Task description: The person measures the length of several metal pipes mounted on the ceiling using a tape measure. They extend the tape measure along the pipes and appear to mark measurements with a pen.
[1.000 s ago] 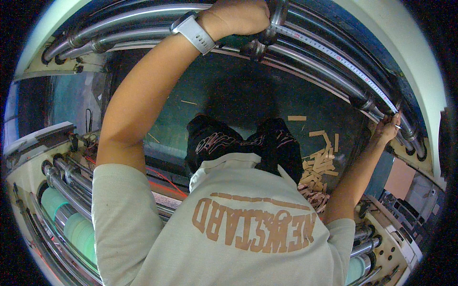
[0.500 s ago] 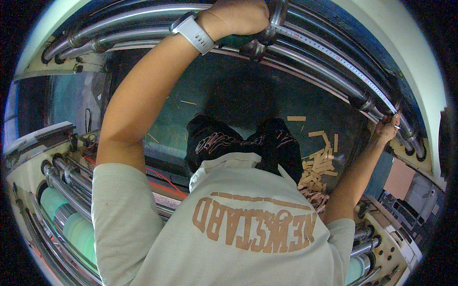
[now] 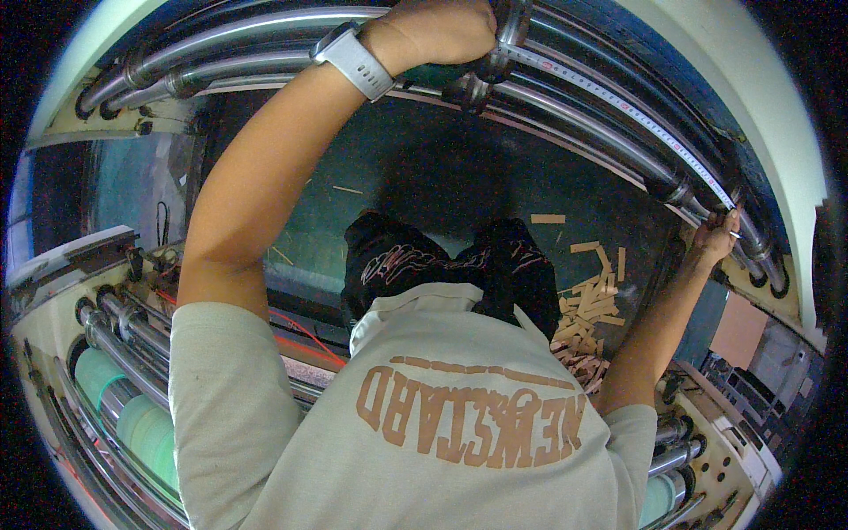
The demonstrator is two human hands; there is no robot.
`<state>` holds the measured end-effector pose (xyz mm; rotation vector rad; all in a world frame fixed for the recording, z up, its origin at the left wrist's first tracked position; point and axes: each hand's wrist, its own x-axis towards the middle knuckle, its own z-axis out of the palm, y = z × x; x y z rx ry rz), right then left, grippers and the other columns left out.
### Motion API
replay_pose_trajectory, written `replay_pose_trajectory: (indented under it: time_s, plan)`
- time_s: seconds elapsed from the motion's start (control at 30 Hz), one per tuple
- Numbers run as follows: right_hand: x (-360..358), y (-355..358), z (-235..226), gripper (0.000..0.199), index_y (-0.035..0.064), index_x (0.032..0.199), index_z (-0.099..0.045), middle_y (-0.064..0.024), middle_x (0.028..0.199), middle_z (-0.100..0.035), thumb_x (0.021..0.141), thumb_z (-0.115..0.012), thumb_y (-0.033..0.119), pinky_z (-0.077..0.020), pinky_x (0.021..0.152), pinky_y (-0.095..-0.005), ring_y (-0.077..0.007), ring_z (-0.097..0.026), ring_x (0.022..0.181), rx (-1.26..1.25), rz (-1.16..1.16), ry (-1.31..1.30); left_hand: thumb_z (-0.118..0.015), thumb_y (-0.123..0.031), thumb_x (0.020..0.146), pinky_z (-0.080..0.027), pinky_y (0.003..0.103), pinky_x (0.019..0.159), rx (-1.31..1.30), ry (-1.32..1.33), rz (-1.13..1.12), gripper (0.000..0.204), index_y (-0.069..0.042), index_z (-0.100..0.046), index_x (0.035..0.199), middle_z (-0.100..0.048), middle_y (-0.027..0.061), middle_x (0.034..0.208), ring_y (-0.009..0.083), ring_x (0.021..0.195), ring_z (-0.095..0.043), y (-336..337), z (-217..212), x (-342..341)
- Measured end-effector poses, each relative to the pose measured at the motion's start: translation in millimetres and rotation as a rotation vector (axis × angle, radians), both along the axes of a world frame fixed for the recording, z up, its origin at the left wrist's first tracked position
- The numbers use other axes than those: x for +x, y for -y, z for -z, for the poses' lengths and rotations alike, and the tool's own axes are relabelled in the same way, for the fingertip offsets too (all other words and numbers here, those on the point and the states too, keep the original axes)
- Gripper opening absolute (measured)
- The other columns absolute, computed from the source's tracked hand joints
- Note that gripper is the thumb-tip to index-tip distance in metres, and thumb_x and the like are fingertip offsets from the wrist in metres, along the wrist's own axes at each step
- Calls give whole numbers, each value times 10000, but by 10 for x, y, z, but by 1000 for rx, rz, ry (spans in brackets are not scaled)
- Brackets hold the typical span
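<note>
A white measuring tape (image 3: 625,108) is stretched along the upper metal shaft (image 3: 601,69), from a dark collar (image 3: 512,31) at the top to the far right. My left hand (image 3: 442,31), a pale watch on its wrist, is closed in a fist against that collar; what its fingers hold is hidden. Out at the right, my right hand (image 3: 716,237) pinches the other end of the tape beside the shaft. A thin white stick (image 3: 735,235) juts from between its fingers, too small to name.
A second metal shaft (image 3: 574,119) with collars runs parallel below the first. Strips of tan board (image 3: 587,309) lie heaped on the dark green floor by my legs. Behind me stand more rollers (image 3: 146,433) with green sleeves, and red cables (image 3: 305,336).
My left wrist has shifted very slightly to the left. The tape and my right hand stay in place.
</note>
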<state>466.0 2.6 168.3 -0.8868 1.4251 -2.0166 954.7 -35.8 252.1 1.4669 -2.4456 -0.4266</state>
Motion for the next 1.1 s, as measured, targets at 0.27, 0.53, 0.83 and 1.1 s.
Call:
replay_pose_trajectory:
  time_s: [0.27,0.53,0.83,1.1]
  plan:
    - [-120,10,66,336,44,1152,-492,-30,755,-555,832,-527,139,-372,490,-194,-93,-466,582,4,10,13,-450,-147,661,-441,414,659,95,5,-24,206,-36,-623,676,-587,179,741,338,721,-561,-4,-68,-16]
    - [-472,64,239,427,16,1164,-450,-139,1049,-540,815,-550,239,-454,792,-407,-267,-531,916,36,-62,-131,-448,-141,663,-435,416,679,7,10,33,207,-23,-617,676,-588,182,756,339,737,-559,29,14,16]
    - [-398,53,228,421,35,1176,-445,-130,1051,-535,827,-532,254,-455,777,-399,-263,-521,928,-22,-132,-122,-453,-147,671,-437,412,677,69,-2,-5,211,-24,-623,688,-588,181,762,336,742,-561,2,-33,0]
    - [-97,26,94,404,16,1195,-431,-60,861,-535,840,-514,191,-405,592,-250,-137,-479,698,-26,-76,-48,-456,-145,663,-438,414,668,21,-18,22,205,-23,-619,683,-585,182,751,342,728,-559,-44,-80,18]
